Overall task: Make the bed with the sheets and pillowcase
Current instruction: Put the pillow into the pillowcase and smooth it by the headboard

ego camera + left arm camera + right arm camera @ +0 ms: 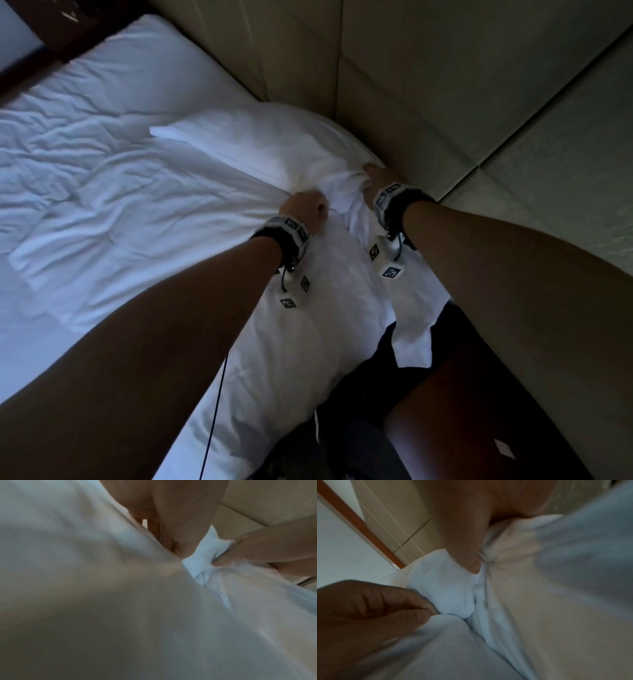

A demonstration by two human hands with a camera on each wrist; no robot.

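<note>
A white pillow point(274, 144) lies at the head of the bed against the padded headboard. Its white pillowcase point(346, 195) is bunched at the near end, and loose cloth trails down over the bed's edge. My left hand point(303, 205) is fisted round a fold of that cloth. My right hand point(375, 176) grips the bunch just to the right, by the headboard. In the right wrist view my right hand point(471, 561) presses its thumb into the gathered pillowcase point(453, 595) while my left hand point(385, 608) pinches it. In the left wrist view my right hand point(248, 553) clutches the pillowcase point(202, 561).
A wrinkled white sheet point(120, 192) covers the mattress to the left. The beige padded headboard point(445, 85) rises behind the pillow. A dark wooden nightstand point(462, 428) stands at the lower right beside the bed. A thin cable point(219, 411) hangs from my left wrist.
</note>
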